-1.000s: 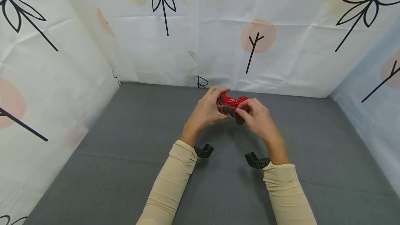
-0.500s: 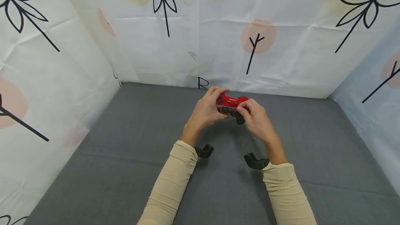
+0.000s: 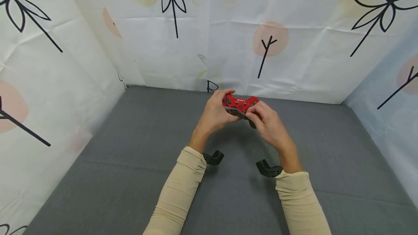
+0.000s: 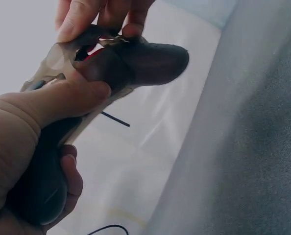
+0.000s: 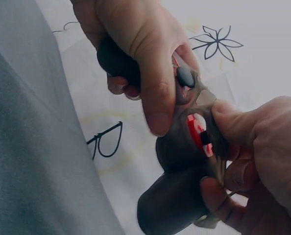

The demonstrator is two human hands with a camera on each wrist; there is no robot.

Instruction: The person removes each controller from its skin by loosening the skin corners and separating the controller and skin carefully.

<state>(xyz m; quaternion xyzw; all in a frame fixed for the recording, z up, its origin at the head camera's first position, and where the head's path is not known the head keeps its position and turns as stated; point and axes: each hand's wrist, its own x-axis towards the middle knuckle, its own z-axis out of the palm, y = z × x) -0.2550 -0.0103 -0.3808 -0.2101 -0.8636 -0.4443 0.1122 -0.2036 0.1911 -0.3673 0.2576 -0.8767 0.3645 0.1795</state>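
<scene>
A red game controller (image 3: pixel 241 101) with "SONY" lettering is held near the back of the table. My left hand (image 3: pixel 216 113) grips its left side, thumb over the dark part of the front in the left wrist view and fingers wrapped behind one dark handle (image 4: pixel 45 191). A translucent, smoky soft cover (image 4: pixel 57 58) stretches along the controller, with bits of red showing through gaps. At the other end, my right hand (image 3: pixel 269 123) pinches the edge of this cover between thumb and fingers. In the right wrist view, the dark other handle (image 5: pixel 167 200) juts out below the right fingers.
A grey cloth-covered table (image 3: pixel 130 184) lies under both arms. White patterned cloth walls (image 3: pixel 294 64) rise at the back and both sides, the back one close behind the controller. Black wrist mounts (image 3: pixel 269 168) stick out inward from both wrists.
The controller has tilted and shifted slightly left, so more of its red face shows. My left hand has moved a little left with it; the right hand still pinches the cover's edge.
</scene>
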